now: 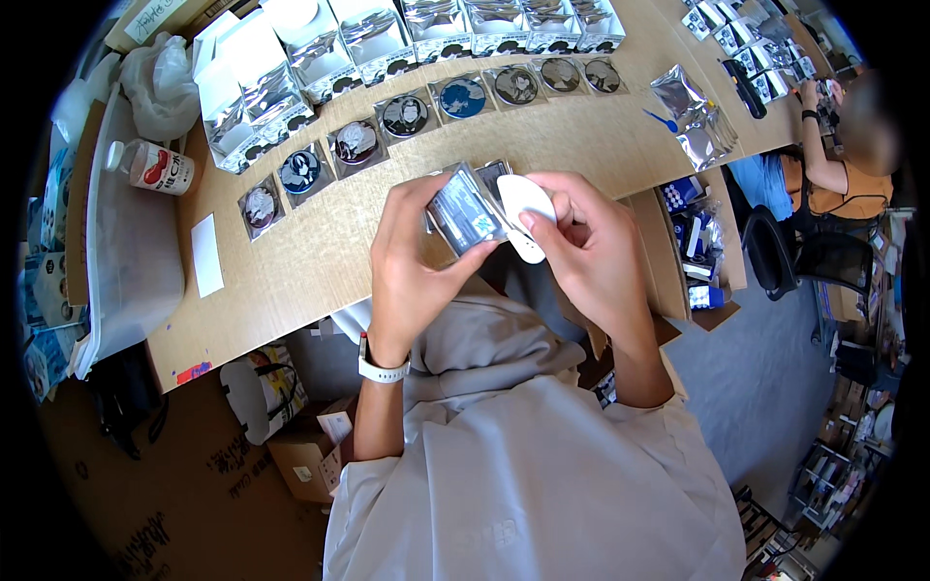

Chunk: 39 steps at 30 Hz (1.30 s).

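My left hand (402, 252), with a white-strapped band at its wrist, is closed around a small stack of clear-sleeved packets (467, 211), the top one dark with a pale blue patch. Between the thumb and fingers of my right hand (596, 242) is a flat white rounded piece (528, 200), pressed against the right side of the stack. Its lower end shows small dark dots. Beyond my hands, round picture badges in clear sleeves, such as a blue one (463, 98), lie in a curved row along the table (339, 232).
White open boxes (373, 39) with silver foil packets line the far side. A foil pile (699, 116) and a blue tool (661, 120) lie at right. A bottle (160, 169) and clear bin (136, 252) stand left. An open carton (668, 261) and a co-worker (852, 174) are rightward.
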Available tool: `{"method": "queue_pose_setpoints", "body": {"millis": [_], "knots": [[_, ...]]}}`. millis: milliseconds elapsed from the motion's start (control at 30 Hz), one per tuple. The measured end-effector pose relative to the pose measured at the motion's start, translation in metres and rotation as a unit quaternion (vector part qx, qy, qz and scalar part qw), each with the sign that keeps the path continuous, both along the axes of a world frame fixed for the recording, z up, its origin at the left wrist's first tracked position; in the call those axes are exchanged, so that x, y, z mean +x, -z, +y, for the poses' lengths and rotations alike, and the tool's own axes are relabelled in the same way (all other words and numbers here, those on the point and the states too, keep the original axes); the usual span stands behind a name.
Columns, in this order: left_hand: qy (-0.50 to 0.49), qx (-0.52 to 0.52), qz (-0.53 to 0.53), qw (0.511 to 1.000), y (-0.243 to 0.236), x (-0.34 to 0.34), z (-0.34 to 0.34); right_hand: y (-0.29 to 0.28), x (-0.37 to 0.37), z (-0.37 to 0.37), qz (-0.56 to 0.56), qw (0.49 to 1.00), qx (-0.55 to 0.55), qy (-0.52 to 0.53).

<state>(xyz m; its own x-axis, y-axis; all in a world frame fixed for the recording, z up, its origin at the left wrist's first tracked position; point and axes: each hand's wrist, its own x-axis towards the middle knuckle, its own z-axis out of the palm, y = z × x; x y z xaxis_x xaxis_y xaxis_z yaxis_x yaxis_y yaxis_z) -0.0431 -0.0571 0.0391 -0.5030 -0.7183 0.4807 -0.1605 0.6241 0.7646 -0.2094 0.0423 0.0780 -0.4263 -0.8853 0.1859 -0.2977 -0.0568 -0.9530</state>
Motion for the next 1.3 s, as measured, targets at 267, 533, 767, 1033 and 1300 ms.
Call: {"method": "queue_pose_setpoints", "body": {"millis": [267,533,767,1033,1300], "knots": [[0.025,-0.027,-0.036,0.999,0.003,-0.009,0.018,0.019,-0.008,-0.02,0.008,0.998,-0.039,0.054],[0.095,0.04,0.002,0.995,0.009,-0.005,0.024,0.049,-0.077,-0.048,0.097,0.981,-0.007,0.168],[0.154,0.19,0.06,0.968,0.014,0.016,0.008,0.079,-0.108,-0.033,0.209,0.953,0.082,0.203],[0.213,0.277,0.123,0.929,0.026,0.019,0.008,-0.005,-0.034,-0.017,0.23,0.943,-0.153,-0.186],[0.299,0.4,0.153,0.852,0.022,0.027,0.01,-0.004,-0.018,-0.012,0.277,0.917,-0.217,-0.191]]}}
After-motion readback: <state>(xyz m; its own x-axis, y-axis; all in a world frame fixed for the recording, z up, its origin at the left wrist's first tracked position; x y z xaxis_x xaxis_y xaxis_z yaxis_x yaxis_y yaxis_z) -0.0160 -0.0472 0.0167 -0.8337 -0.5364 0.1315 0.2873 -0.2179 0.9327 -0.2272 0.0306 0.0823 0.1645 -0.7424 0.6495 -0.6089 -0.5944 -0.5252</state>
